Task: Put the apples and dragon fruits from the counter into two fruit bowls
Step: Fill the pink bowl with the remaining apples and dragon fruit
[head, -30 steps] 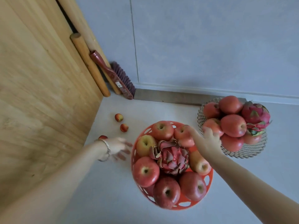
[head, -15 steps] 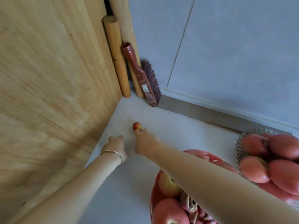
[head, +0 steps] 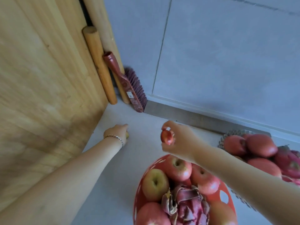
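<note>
My right hand (head: 180, 140) is raised above the counter and pinches a tiny red apple (head: 166, 137) in its fingertips. My left hand (head: 116, 132), with a bead bracelet on the wrist, lies low on the counter and curls over another small apple (head: 127, 135), of which only a yellowish edge shows. An orange plastic bowl (head: 138, 189) at the bottom holds several big apples and a dragon fruit (head: 185, 203). A woven wire bowl (head: 223, 140) at the right holds more apples and a pink dragon fruit (head: 287, 161).
A wooden panel (head: 40, 86) walls off the left side. Two wooden rolling pins (head: 99, 65) and a red hand brush (head: 129, 85) lean in the far corner. A grey tiled wall (head: 219, 54) runs along the back of the pale counter (head: 113, 168).
My right hand has lifted a small apple off the counter and drawn it back toward the orange bowl. My left hand has reached a little further forward onto the other small apple.
</note>
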